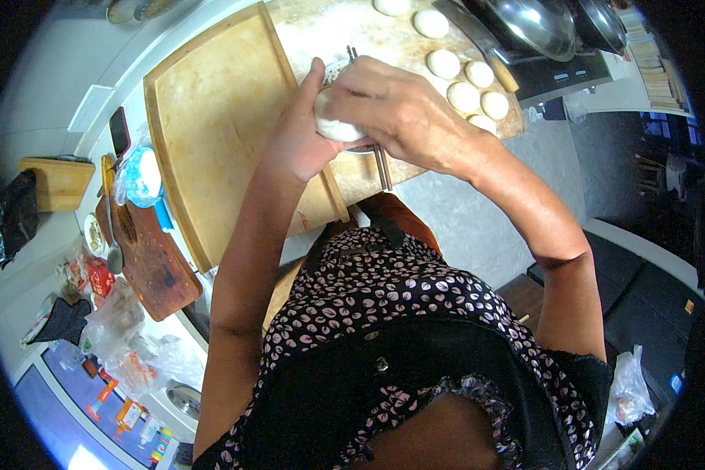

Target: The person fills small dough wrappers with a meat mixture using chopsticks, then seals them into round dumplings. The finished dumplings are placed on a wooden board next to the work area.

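Note:
My left hand [299, 132] cups a round piece of white dough [336, 124] from the left and below, its thumb pointing up. My right hand [388, 106] is over the dough's right side, its fingers bent and blurred at the dough's upper edge. Under both hands is a bowl, mostly hidden, with a pair of dark chopsticks [383, 169] lying across it. Several round white dough pieces [444, 63] sit on the floured wooden board [411, 44] to the right of my hands.
A wooden tray-like board with raised edges [217, 126] lies at left. Beyond it are a blue bowl [143, 176], a dark wooden cutting board [158, 264], a ladle [114, 255] and plastic bags [114, 329]. A rolling pin [503, 73], a cooktop [564, 73] and a metal wok [531, 23] are at upper right.

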Tool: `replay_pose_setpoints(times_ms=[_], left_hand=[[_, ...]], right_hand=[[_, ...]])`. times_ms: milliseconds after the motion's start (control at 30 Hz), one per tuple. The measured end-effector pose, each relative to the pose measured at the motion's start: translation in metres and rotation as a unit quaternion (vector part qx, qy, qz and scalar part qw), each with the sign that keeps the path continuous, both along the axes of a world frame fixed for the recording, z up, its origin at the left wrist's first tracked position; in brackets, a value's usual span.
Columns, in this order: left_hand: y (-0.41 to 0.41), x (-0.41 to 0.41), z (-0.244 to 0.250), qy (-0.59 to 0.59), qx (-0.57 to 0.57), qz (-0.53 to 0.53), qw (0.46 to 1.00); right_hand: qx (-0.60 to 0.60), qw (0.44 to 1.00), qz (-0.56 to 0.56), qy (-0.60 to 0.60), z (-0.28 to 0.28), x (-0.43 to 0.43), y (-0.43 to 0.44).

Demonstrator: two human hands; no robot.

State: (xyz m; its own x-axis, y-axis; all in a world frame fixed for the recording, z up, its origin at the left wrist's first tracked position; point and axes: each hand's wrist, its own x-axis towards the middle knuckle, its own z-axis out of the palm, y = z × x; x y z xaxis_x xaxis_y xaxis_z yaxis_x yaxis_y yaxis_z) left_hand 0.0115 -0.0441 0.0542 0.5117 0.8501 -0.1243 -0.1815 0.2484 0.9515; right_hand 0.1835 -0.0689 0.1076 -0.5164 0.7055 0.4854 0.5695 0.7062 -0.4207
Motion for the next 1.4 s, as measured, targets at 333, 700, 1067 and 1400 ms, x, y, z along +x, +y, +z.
replay_pose_setpoints(times_ms=[333, 700, 1067, 1400], left_hand=[[0.006, 0.023, -0.017, -0.209, -0.26, 0.112, 0.936], [0.001, 0.008, -0.005, -0.092, -0.033, 0.04, 0.994], [0.018, 0.019, -0.017, -0.201, -0.265, 0.091, 0.939], [0.007, 0.018, -0.001, -0.007, -0.028, 0.114, 0.993]], right_hand=[[-0.149, 0.974, -0.14, 0.103, -0.008, -0.009, -0.018], [-0.035, 0.995, -0.05, 0.074, 0.002, -0.006, -0.009], [-0.16, 0.969, -0.149, 0.115, 0.001, -0.007, -0.017], [-0.098, 0.98, -0.148, 0.095, -0.009, -0.017, -0.006]])
